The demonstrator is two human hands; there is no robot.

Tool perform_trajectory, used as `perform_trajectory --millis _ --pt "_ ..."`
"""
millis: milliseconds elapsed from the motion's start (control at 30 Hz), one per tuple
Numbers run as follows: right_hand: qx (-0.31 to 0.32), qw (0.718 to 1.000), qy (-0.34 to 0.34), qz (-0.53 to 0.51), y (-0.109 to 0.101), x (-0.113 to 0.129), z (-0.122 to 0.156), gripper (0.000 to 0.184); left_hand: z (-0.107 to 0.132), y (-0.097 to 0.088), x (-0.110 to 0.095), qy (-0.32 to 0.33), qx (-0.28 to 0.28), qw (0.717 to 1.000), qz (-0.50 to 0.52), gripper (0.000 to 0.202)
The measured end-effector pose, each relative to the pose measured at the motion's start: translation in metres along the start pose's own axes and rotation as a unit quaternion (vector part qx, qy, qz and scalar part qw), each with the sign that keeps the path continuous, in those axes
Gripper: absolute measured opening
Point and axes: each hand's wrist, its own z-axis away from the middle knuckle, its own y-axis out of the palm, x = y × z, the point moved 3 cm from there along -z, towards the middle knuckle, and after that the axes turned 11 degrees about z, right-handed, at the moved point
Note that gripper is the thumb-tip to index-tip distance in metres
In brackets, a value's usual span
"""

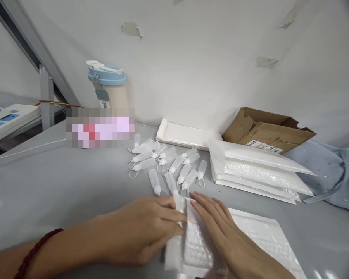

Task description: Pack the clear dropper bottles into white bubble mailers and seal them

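Observation:
A white padded bubble mailer (261, 232) lies on the grey table at the front. My left hand (151, 228) has its fingers curled on the mailer's left edge, which looks like a folded strip, and grips it there. Flat across the mailer rests my right hand (221, 232), fingers stretched out and pressing on its padded surface. Just beyond both hands, several small translucent squeeze bottles (154, 180) with looped cap straps lie scattered. Part of the mailer is hidden under my right hand.
Further right sits a stack of white bubble mailers (256, 166), before an open cardboard box (267, 135) and a blue cloth (334, 170). A flat white packet (189, 133) lies along the wall. At the back left stands a blue-lidded tumbler (113, 89), near a power strip (14, 118).

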Motion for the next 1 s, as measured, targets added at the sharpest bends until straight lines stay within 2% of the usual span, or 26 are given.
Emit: perform_trajectory --millis 100,200,267,367,433,500,700,900,1000 --pt "-0.023 0.999 -0.005 -0.026 -0.005 0.005 -0.004 0.101 0.001 0.014 -0.003 0.039 -0.002 0.998 -0.044 0.033" --pt "-0.008 0.997 0.048 -0.057 -0.009 0.003 -0.006 0.090 0.001 0.017 0.001 0.059 -0.028 0.994 -0.087 0.028" --pt "-0.029 0.994 0.074 -0.070 -0.012 0.001 -0.005 0.084 0.003 0.009 0.007 0.070 -0.072 0.986 -0.132 0.026" --pt "-0.071 0.990 0.089 -0.079 -0.015 -0.004 -0.002 0.074 0.008 -0.013 0.021 0.060 -0.124 0.967 -0.214 0.029" --pt "-0.096 0.987 0.097 -0.085 -0.017 -0.006 0.000 0.067 0.010 -0.026 0.029 0.029 -0.117 0.961 -0.250 0.032" --pt "-0.102 0.985 0.105 -0.093 -0.018 -0.007 0.001 0.066 0.010 -0.033 0.035 -0.007 -0.087 0.962 -0.257 0.038" --pt "-0.028 0.990 0.105 -0.093 -0.015 -0.006 -0.004 0.086 0.007 -0.028 0.037 -0.083 -0.019 0.966 -0.245 0.052" --pt "-0.020 0.988 0.090 -0.127 -0.006 -0.001 -0.006 0.087 0.009 -0.025 0.041 -0.131 -0.005 0.962 -0.240 0.044" --pt "-0.026 0.982 0.110 -0.151 -0.007 -0.002 -0.006 0.088 0.014 -0.034 0.039 -0.145 -0.038 0.965 -0.215 0.037"
